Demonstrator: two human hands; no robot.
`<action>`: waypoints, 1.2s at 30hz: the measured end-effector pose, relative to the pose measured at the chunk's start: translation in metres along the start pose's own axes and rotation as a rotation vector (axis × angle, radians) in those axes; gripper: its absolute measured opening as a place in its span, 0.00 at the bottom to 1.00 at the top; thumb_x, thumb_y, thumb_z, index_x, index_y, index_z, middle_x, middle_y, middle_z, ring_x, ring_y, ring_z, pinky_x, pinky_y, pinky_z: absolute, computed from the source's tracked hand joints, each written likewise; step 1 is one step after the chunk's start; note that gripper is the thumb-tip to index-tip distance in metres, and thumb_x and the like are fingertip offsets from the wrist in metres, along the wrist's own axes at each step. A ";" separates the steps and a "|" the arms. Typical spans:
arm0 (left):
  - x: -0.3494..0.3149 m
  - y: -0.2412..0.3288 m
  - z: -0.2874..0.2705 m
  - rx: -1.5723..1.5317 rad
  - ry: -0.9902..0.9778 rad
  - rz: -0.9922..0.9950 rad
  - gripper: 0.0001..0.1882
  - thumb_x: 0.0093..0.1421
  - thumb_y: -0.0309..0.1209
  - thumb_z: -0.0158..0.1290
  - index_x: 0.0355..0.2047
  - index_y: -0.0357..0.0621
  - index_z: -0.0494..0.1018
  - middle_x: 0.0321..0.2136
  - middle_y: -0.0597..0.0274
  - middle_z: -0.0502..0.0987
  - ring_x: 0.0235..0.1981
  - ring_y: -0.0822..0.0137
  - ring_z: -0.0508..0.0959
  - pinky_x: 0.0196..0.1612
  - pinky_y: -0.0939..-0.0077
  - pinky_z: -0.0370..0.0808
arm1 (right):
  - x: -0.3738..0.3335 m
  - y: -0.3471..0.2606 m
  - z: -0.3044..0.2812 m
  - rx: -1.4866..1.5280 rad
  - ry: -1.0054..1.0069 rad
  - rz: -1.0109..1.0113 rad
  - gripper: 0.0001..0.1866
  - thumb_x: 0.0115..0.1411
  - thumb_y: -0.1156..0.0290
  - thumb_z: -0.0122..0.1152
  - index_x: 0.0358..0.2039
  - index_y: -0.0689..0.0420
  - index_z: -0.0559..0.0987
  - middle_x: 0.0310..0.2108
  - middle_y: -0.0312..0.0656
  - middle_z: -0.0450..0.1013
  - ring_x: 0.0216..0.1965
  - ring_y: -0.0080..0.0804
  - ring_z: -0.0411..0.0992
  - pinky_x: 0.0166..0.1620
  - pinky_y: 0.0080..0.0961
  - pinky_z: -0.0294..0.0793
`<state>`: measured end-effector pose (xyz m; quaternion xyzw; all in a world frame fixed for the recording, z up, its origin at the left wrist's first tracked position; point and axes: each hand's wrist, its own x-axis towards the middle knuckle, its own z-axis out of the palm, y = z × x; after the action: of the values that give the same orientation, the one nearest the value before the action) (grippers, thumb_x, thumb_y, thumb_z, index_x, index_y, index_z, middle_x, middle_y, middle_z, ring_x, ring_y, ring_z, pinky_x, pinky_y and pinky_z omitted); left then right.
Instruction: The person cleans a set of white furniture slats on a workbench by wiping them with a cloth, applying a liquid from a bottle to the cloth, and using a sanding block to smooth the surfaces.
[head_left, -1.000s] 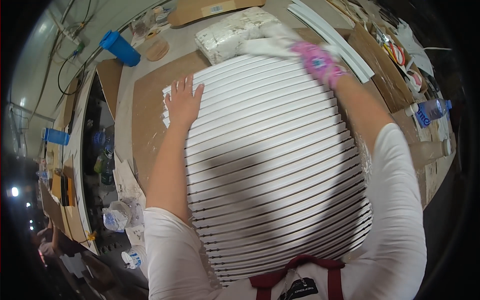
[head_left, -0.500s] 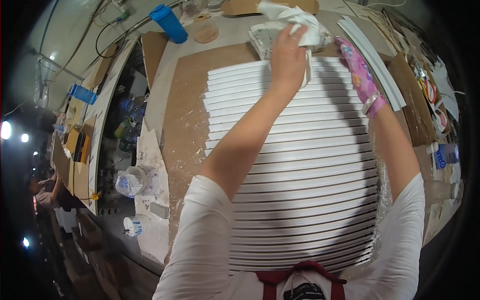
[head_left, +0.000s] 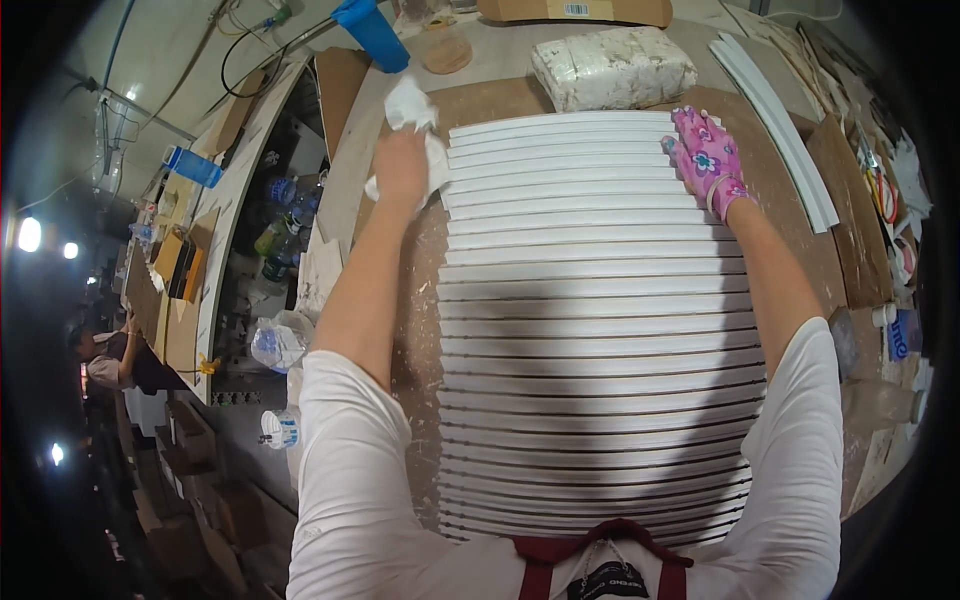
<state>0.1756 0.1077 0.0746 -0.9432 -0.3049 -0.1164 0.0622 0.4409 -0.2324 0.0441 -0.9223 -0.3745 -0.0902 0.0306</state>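
Many white slats (head_left: 590, 250) lie side by side in a wide stack on a brown board, reaching from the far side down toward my body. My bare left hand (head_left: 402, 165) is closed around a white cloth (head_left: 434, 165) at the stack's far left corner; part of the cloth sticks up beyond my fingers. My right hand (head_left: 710, 155), in a pink flowered glove, rests on the far right ends of the slats with its fingers extended. Behind the stack sits a block wrapped in whitish, stained plastic (head_left: 615, 68).
Beyond my left hand stand a blue cup (head_left: 372, 38) and a round clear container (head_left: 446, 52). Long white strips (head_left: 775, 130) lie at the right, beside a cardboard box (head_left: 848, 210). Bottles (head_left: 900, 335) stand at the right edge. Another person (head_left: 110, 365) works far left.
My left hand has carried the cloth left and down, from above the wrapped block to the stack's left corner. My right hand has shifted slightly nearer, onto the slat ends.
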 end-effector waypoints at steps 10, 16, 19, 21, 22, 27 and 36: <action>-0.011 0.198 0.036 -0.199 0.067 0.344 0.24 0.66 0.44 0.41 0.60 0.52 0.62 0.62 0.62 0.61 0.62 0.54 0.60 0.60 0.43 0.57 | -0.008 0.015 0.003 0.038 0.094 -0.094 0.31 0.65 0.47 0.39 0.62 0.53 0.62 0.64 0.48 0.58 0.65 0.47 0.54 0.65 0.39 0.53; -0.010 0.012 0.023 -0.254 -0.112 -0.121 0.15 0.63 0.33 0.41 0.43 0.38 0.73 0.45 0.41 0.74 0.48 0.50 0.74 0.47 0.56 0.72 | -0.006 -0.002 0.010 -0.023 0.085 -0.018 0.32 0.66 0.45 0.34 0.64 0.51 0.60 0.65 0.45 0.56 0.67 0.44 0.51 0.66 0.38 0.48; -0.002 0.081 -0.035 -0.785 -0.009 -0.069 0.13 0.62 0.29 0.42 0.40 0.36 0.74 0.43 0.39 0.74 0.47 0.49 0.75 0.48 0.56 0.71 | -0.009 0.005 0.009 -0.041 0.048 0.002 0.32 0.66 0.45 0.33 0.65 0.51 0.58 0.67 0.44 0.52 0.68 0.41 0.49 0.66 0.37 0.46; -0.002 0.154 -0.017 -0.627 0.372 0.322 0.13 0.60 0.27 0.45 0.42 0.38 0.74 0.41 0.46 0.76 0.46 0.50 0.74 0.50 0.57 0.70 | 0.001 0.006 0.018 0.069 0.044 0.004 0.33 0.63 0.47 0.40 0.64 0.49 0.59 0.65 0.45 0.56 0.66 0.43 0.52 0.65 0.37 0.49; -0.006 0.196 -0.008 -0.648 0.381 0.516 0.17 0.60 0.32 0.47 0.49 0.40 0.71 0.46 0.51 0.75 0.49 0.50 0.72 0.53 0.59 0.68 | 0.003 0.010 0.024 0.154 0.060 0.023 0.32 0.62 0.47 0.43 0.63 0.49 0.62 0.64 0.45 0.58 0.66 0.44 0.53 0.65 0.37 0.50; -0.041 0.221 0.031 -0.278 0.170 0.517 0.27 0.62 0.46 0.45 0.59 0.48 0.62 0.60 0.59 0.63 0.57 0.52 0.65 0.55 0.47 0.64 | 0.005 0.003 0.007 -0.224 -0.156 -0.093 0.24 0.60 0.50 0.48 0.50 0.52 0.75 0.56 0.45 0.68 0.61 0.43 0.61 0.60 0.38 0.60; -0.055 -0.008 -0.010 -0.532 -0.020 -0.218 0.17 0.64 0.34 0.46 0.47 0.33 0.71 0.45 0.44 0.75 0.48 0.54 0.75 0.52 0.65 0.71 | -0.003 0.015 0.014 0.101 0.275 -0.292 0.28 0.63 0.55 0.43 0.59 0.58 0.65 0.63 0.49 0.58 0.65 0.45 0.54 0.67 0.36 0.49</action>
<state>0.1253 0.0816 0.0707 -0.8891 -0.3640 -0.1891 -0.2034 0.4510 -0.2431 0.0298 -0.8346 -0.5005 -0.1996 0.1142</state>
